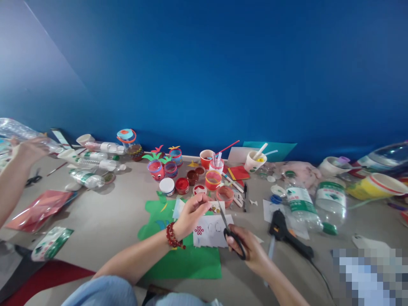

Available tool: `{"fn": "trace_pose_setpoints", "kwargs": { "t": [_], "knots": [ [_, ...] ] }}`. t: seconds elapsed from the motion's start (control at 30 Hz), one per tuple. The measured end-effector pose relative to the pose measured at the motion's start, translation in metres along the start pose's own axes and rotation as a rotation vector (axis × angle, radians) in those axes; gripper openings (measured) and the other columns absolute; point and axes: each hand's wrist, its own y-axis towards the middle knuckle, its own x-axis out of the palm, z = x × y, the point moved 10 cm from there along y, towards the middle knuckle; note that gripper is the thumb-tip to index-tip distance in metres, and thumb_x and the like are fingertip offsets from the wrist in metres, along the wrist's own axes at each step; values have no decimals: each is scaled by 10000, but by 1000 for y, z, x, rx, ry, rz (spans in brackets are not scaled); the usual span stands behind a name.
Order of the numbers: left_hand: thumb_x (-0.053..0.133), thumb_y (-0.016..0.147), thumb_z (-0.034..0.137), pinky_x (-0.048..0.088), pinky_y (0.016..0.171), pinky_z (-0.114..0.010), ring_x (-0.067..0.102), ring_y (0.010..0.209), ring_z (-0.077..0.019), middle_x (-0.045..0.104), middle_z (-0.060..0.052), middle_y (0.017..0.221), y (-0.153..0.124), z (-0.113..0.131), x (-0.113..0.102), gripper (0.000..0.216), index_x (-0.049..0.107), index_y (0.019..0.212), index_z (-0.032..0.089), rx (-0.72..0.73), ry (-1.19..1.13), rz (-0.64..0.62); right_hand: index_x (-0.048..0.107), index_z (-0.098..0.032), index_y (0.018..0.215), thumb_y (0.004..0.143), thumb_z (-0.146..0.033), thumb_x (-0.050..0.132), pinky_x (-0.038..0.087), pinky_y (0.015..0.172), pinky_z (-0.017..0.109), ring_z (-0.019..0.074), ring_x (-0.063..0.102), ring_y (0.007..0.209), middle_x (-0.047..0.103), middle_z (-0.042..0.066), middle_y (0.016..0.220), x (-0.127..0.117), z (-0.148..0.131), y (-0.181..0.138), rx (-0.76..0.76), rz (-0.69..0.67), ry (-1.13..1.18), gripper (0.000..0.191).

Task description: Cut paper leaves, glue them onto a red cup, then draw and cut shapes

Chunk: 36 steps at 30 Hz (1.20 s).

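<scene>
My right hand (245, 243) has its fingers through the black handles of a pair of scissors (223, 217), whose blades point up and to the left. My left hand (194, 211), with a red bead bracelet at the wrist, is closed in a pinch close to the blades. What sits between its fingertips is too small to make out. Below both hands lies white paper (207, 238) with a red knot pattern and drawn curves. Under that is green paper (191, 265) with cut edges. Paint jars stand just beyond, among them a red one (182, 185).
A black glue gun (283, 231) with its cord lies at right, beside plastic bottles (298, 199). Decorated cups (156, 170) and a brush cup (216, 165) stand near the blue wall. At far left, another person's hand (30, 148) holds a clear bottle.
</scene>
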Motion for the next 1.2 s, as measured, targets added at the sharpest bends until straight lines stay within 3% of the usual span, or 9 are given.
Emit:
{"fn": "trace_pose_setpoints", "kwargs": {
  "t": [0.57,0.83,1.2],
  "knots": [
    [581,880,321,377,634,-229,483,677,-109,575,0,757,-5,6,-2,192,576,779,158,-16,3,6,435,-216,650,905,-702,312,359,514,243,150,496,526,529,8,567,-1,-9,-1,30,22,-116,563],
    [609,840,352,387,647,-243,503,713,-127,604,-26,808,-4,12,-1,230,555,732,157,-37,-12,-13,443,-205,666,916,-687,314,347,510,236,136,476,532,528,2,585,4,-6,-4,-26,-4,-26,557],
    [589,876,374,422,696,-252,547,730,-135,607,-11,766,-6,15,1,229,566,782,167,-6,-31,-13,460,-208,653,880,-745,307,384,489,240,142,485,523,527,6,569,-1,-19,-3,37,37,7,603]
  ]
}}
